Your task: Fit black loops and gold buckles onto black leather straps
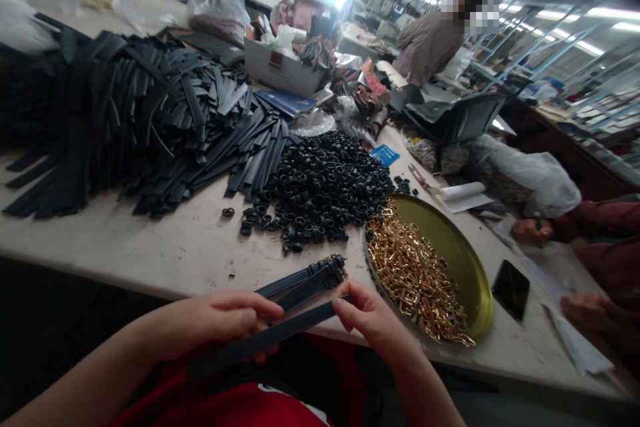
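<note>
A dark leather strap (295, 329) lies across my lap side of the table edge, held in both hands. My left hand (225, 320) is closed around its middle, thumb on top and fingertips showing beneath. At the strap's right end, my right hand (367, 317) pinches the tip between thumb and fingers. Just beyond it lie a few straps with gold buckles (307, 280). A heap of small black loops (325, 187) sits farther back. To the right, gold buckles (415, 273) fill part of a round gold-coloured tray (467, 253).
A large heap of black straps (135, 100) covers the left side. Behind stand a box of scraps (283, 70) and a plastic bag (217, 13). On the right are a phone (511, 289), scissors (419, 175) and a co-worker's hand (533, 231) with a pen. Another person (433, 43) stands farther back.
</note>
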`<state>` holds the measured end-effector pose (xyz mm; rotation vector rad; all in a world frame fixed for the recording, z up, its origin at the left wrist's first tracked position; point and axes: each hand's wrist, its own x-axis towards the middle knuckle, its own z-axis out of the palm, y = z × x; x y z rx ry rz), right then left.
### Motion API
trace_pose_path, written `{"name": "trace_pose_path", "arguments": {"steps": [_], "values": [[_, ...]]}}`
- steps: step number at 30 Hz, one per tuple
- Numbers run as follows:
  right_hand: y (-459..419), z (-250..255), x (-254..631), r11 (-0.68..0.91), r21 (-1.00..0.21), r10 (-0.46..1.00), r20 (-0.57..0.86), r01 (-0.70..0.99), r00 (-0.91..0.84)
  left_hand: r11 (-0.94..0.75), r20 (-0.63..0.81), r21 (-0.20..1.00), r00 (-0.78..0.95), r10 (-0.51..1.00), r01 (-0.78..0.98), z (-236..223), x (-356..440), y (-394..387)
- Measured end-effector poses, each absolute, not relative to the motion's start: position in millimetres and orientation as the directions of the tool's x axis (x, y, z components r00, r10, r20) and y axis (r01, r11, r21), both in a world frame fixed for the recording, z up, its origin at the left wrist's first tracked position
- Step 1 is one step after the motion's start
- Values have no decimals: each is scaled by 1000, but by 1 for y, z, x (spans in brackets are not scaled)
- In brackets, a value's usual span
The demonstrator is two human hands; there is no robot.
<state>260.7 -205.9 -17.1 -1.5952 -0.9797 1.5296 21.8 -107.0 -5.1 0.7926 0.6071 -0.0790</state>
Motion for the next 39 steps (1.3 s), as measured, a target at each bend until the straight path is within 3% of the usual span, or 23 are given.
{"name": "trace_pose_path", "arguments": {"steps": [3,6,8,10,12,14,20,26,31,33,35,37,39], "values": [[-188,-14,260,-366,-919,928,-372,143,-15,608,-563,709,806,181,358,-9,53,-118],[-161,-20,280,-185,-877,971,-94,444,218,659,-563,710,763,319,248,-12,71,-122],[-140,-28,297,-134,-677,963,85,723,258,692,-560,700,736,380,175,-11,74,-121],[-123,-38,308,-136,-441,977,91,887,195,707,-561,693,720,409,138,-9,74,-121],[-111,-45,312,-142,-267,986,52,953,161,715,-570,689,700,431,120,-6,73,-122],[-106,-49,311,-128,-198,988,61,972,142,721,-588,683,674,447,116,-5,72,-123],[-121,-47,313,-55,-381,971,196,923,139,721,-584,685,669,459,104,-9,71,-130],[-125,-58,321,-171,-633,925,162,755,345,637,-543,761,662,516,127,-10,72,-140],[-135,-53,313,-156,-772,928,100,616,360,424,-445,883,645,621,201,-8,71,-147],[-147,-44,301,-157,-866,946,6,474,324,268,-359,933,648,671,240,-8,71,-147],[-162,-32,287,-176,-958,960,-115,228,256,89,-250,959,651,716,270,-6,72,-147],[-176,-21,274,-203,-979,960,-199,-2,195,-64,-151,953,647,748,296,-4,74,-148],[-186,-13,266,-203,-972,956,-223,-120,190,-161,-95,930,639,763,330,-2,74,-149]]}}
